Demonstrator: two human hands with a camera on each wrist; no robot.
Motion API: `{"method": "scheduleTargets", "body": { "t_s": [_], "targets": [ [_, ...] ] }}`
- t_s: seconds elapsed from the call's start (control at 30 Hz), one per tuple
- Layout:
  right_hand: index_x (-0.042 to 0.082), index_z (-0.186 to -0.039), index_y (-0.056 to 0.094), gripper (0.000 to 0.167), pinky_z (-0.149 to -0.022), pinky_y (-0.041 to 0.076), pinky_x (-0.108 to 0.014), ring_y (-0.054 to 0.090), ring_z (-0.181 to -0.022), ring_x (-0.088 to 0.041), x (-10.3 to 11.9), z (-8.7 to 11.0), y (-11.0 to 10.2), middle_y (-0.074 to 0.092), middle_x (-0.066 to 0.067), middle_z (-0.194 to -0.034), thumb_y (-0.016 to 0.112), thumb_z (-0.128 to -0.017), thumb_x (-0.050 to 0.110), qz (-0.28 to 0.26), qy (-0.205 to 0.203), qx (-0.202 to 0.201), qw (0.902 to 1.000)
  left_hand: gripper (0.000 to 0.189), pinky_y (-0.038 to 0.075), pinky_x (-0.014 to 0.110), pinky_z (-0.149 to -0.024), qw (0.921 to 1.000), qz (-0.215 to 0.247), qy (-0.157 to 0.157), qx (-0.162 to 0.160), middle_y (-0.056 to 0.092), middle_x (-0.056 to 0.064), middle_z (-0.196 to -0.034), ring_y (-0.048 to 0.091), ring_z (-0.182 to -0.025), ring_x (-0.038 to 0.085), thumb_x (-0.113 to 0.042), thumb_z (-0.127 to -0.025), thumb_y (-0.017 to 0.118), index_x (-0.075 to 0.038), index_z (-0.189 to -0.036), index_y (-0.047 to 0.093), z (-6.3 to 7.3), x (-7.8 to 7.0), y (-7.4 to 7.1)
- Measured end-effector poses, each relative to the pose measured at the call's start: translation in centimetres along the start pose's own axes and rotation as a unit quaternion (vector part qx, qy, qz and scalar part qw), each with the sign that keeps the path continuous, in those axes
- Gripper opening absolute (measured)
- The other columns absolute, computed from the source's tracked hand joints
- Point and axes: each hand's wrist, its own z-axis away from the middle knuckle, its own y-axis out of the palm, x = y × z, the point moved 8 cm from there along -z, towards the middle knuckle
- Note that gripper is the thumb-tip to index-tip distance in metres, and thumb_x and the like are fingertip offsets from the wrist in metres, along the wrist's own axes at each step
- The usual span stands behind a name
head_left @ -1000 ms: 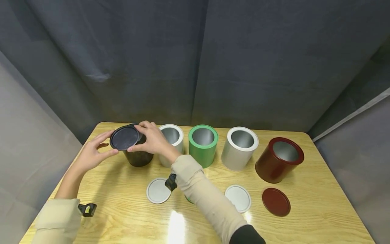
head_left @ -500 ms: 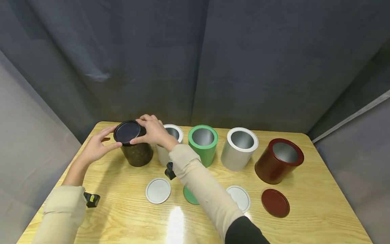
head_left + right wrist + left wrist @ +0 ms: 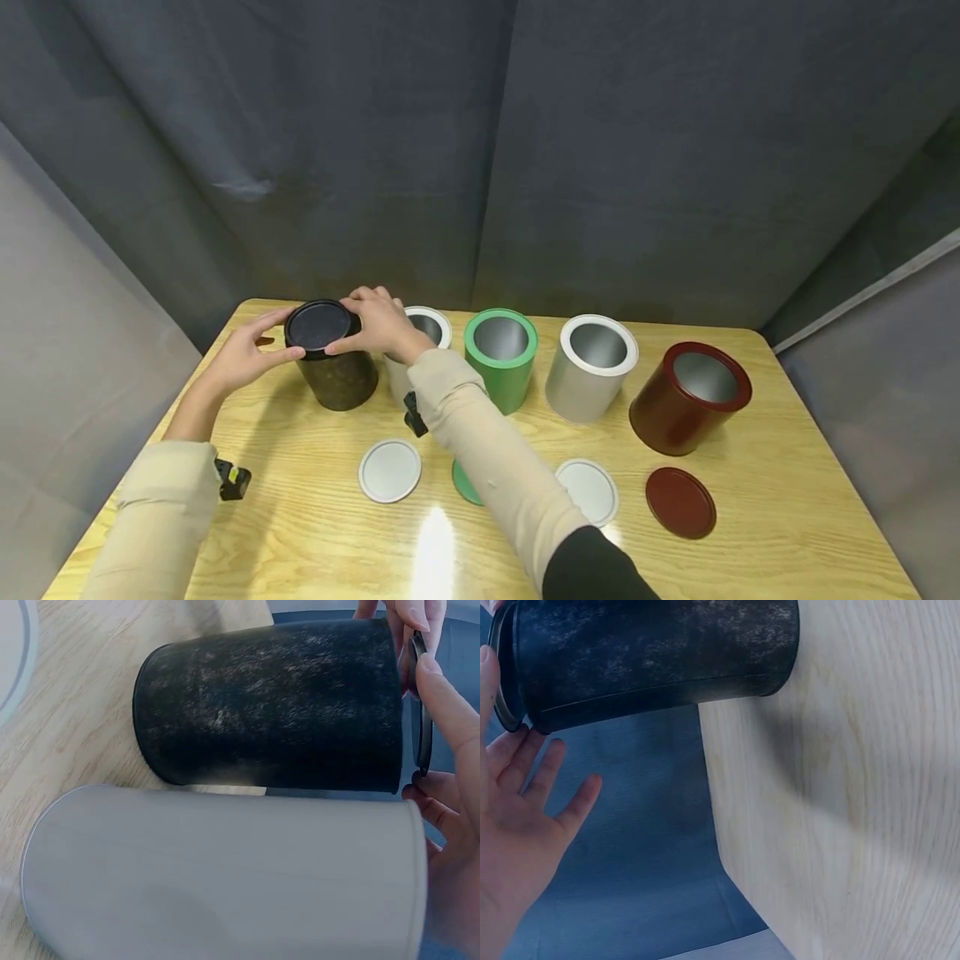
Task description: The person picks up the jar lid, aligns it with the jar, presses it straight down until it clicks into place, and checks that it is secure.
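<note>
A round black lid (image 3: 318, 323) is held by both hands over the mouth of a black can (image 3: 341, 383) with a mottled wall. My left hand (image 3: 243, 354) grips the lid's left edge, thumb in front and fingers behind. On the opposite edge, my right hand (image 3: 382, 323) pinches the lid between thumb and fingers. A narrow gap parts the lid (image 3: 421, 705) from the can's rim in the right wrist view. The can's mouth is hidden. Close to the right hand stands a white can (image 3: 225, 874), partly covered by it in the head view.
To the right stand a green can (image 3: 501, 387), another white can (image 3: 576, 396) and a dark red can (image 3: 663, 417), all lidless. In front lie a white lid (image 3: 389, 471), a partly hidden green lid (image 3: 463, 483), another white lid (image 3: 588, 492) and a red lid (image 3: 680, 502).
Both hands have carried the black lid a little to the right, from in front of the black can's top to over its mouth. The other cans and lids have stayed put.
</note>
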Motion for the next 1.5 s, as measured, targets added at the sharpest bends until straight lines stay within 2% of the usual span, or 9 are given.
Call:
{"method": "scheduleTargets", "body": {
  "t_s": [0.27, 0.47, 0.7, 0.9, 1.13, 1.27, 1.5],
  "targets": [
    [0.017, -0.138, 0.042, 0.085, -0.090, 0.031, -0.032, 0.034, -0.117, -0.017, -0.3, -0.1, 0.4, 0.041, 0.001, -0.134, 0.063, -0.070, 0.064, 0.005, 0.011, 0.016, 0.9998, 0.068, 0.034, 0.059, -0.088, 1.0000, -0.002, -0.008, 0.006, 0.035, 0.026, -0.138, 0.032, -0.124, 0.043, -0.014, -0.080, 0.071, 0.004, -0.136, 0.037, -0.2, 0.8, 0.6],
    [0.018, -0.138, 0.041, 0.086, -0.090, 0.030, -0.034, 0.034, -0.117, -0.017, -0.6, -0.1, 0.5, 0.040, 0.000, -0.134, 0.062, -0.070, 0.066, 0.009, 0.017, 0.019, 0.9996, 0.067, 0.033, 0.058, -0.090, 0.9995, -0.008, -0.019, 0.025, 0.033, 0.024, -0.140, 0.030, -0.126, 0.042, -0.019, -0.082, 0.069, 0.000, -0.138, 0.036, -0.3, 0.9, 0.9],
    [0.018, -0.139, 0.040, 0.085, -0.091, 0.029, -0.035, 0.032, -0.120, -0.017, -1.0, -0.1, 0.8, 0.039, 0.000, -0.137, 0.060, -0.072, 0.066, -0.002, 0.022, 0.025, 0.9994, 0.069, 0.035, 0.054, -0.092, 0.9975, 0.040, -0.039, 0.042, 0.031, 0.022, -0.141, 0.030, -0.126, 0.039, -0.023, -0.084, 0.067, 0.000, -0.139, 0.033, -0.6, 1.4, 1.4],
    [0.017, -0.139, 0.039, 0.085, -0.092, 0.028, -0.035, 0.031, -0.121, -0.017, -1.1, 0.1, 0.9, 0.038, -0.001, -0.138, 0.059, -0.073, 0.065, -0.011, 0.020, 0.026, 0.9994, 0.071, 0.034, 0.055, -0.092, 0.9971, 0.037, -0.046, 0.047, 0.029, 0.022, -0.142, 0.028, -0.127, 0.039, -0.025, -0.084, 0.066, 0.000, -0.140, 0.031, -0.5, 1.6, 1.6],
    [0.018, -0.140, 0.038, 0.083, -0.094, 0.028, -0.035, 0.030, -0.122, -0.017, -1.3, 0.3, 1.0, 0.037, 0.000, -0.139, 0.058, -0.074, 0.065, -0.014, 0.020, 0.028, 0.9993, 0.072, 0.035, 0.053, -0.092, 0.9971, 0.031, -0.051, 0.047, 0.030, 0.023, -0.142, 0.032, -0.125, 0.039, -0.025, -0.084, 0.066, -0.001, -0.141, 0.030, -0.3, 1.5, 1.7],
    [0.019, -0.139, 0.039, 0.081, -0.095, 0.027, -0.035, 0.029, -0.123, -0.018, -1.1, 0.3, 0.9, 0.036, -0.001, -0.140, 0.058, -0.075, 0.064, -0.010, 0.017, 0.028, 0.9994, 0.074, 0.035, 0.054, -0.092, 0.9974, 0.038, -0.049, 0.037, 0.029, 0.024, -0.142, 0.033, -0.123, 0.040, -0.023, -0.083, 0.067, 0.000, -0.141, 0.028, -0.2, 1.3, 1.4],
    [0.020, -0.135, 0.047, 0.070, -0.092, 0.030, -0.035, 0.032, -0.122, -0.019, -0.7, 0.5, 0.3, 0.041, -0.001, -0.136, 0.060, -0.077, 0.058, -0.011, 0.005, 0.007, 0.9999, 0.069, 0.032, 0.057, -0.092, 0.9980, 0.042, -0.044, 0.017, 0.034, 0.024, -0.138, 0.037, -0.119, 0.039, -0.022, -0.082, 0.069, 0.001, -0.138, 0.036, -0.1, 1.5, 1.1]
  ]
}}
